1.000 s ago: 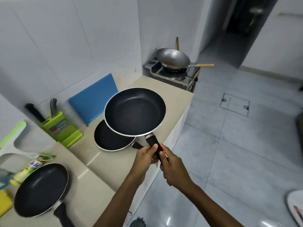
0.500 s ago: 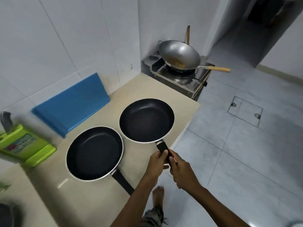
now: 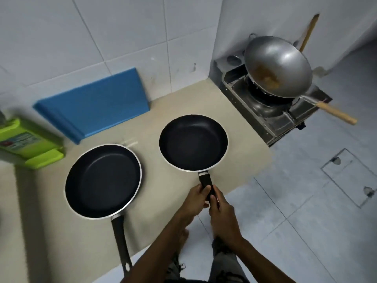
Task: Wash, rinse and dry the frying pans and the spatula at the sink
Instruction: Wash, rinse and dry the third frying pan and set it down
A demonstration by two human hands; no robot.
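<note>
- Both hands are curled round the small pan's (image 3: 193, 142) handle (image 3: 205, 180): left hand (image 3: 194, 201) higher up, right hand (image 3: 223, 215) just behind it.
- Small pan is level over the right end of the counter (image 3: 61, 242), near the stove (image 3: 271, 119). Can't tell if it's touching down.
- Big pan (image 3: 103, 180) lies flat just left of it, not touching.
- Blue board (image 3: 95, 105) leans on the wall, green block (image 3: 28, 144) is far left, wok (image 3: 279, 64) is on the stove.

The big frying pan (image 3: 103, 180) lies on the counter (image 3: 155, 203). The small frying pan (image 3: 192, 142) is just to its right, apart from it. The left hand (image 3: 194, 203) and right hand (image 3: 221, 209) hold its handle at the counter's front edge. Behind the pans, a cutting board (image 3: 95, 103) leans on the wall (image 3: 122, 37). A knife holder (image 3: 28, 144) stands far left. At the back right, a wok (image 3: 279, 66) sits on the stove (image 3: 271, 117).
</note>
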